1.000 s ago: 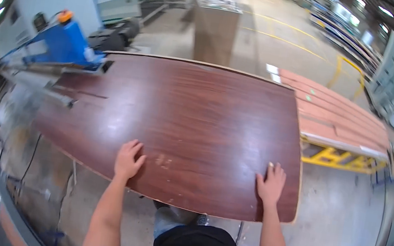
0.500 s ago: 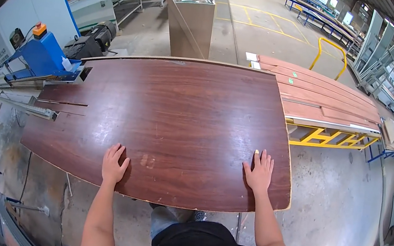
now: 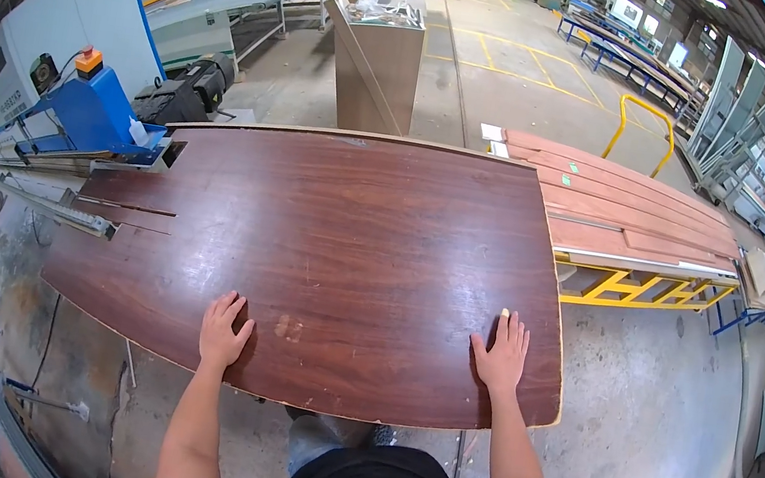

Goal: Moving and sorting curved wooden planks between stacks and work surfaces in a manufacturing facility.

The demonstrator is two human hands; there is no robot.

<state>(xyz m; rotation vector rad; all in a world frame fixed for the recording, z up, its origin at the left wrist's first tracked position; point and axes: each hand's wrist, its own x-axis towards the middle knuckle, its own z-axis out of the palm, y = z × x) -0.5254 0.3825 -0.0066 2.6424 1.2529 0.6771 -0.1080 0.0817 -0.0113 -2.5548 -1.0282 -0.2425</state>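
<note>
On the near edge of a large dark red-brown wood panel [image 3: 341,253] both hands lie flat, palms down. The left hand [image 3: 223,329] rests near the near-left part of the panel, fingers together and slightly spread at the tips; the right hand [image 3: 502,352] rests near the near-right corner, fingers stretched forward. Neither hand pinches or closes on anything: they only press on the top face. The panel lies horizontal in front of the person, its left end touching a blue machine [image 3: 92,115] with metal rails [image 3: 45,201] that run under or beside it.

As a judgement, the work looks to be in the middle: the panel is already lying in place at the machine, and the hands seem to guide or steady it. How much of the edge is worked I cannot tell. A pale edge strip shows along the near-right border, but along the left side it is too small to read. A small worn spot [image 3: 289,327] is visible between the hands.

To the right, a stack of similar reddish boards [image 3: 631,210] lies on a yellow frame [image 3: 639,290], well apart from the hands. Behind the panel stands a brown cabinet-like box [image 3: 378,62].

What supports the panel below is hidden. The person's body covers the floor [image 3: 651,414] under the near edge, and the rim of the picture is dark and bent.
</note>
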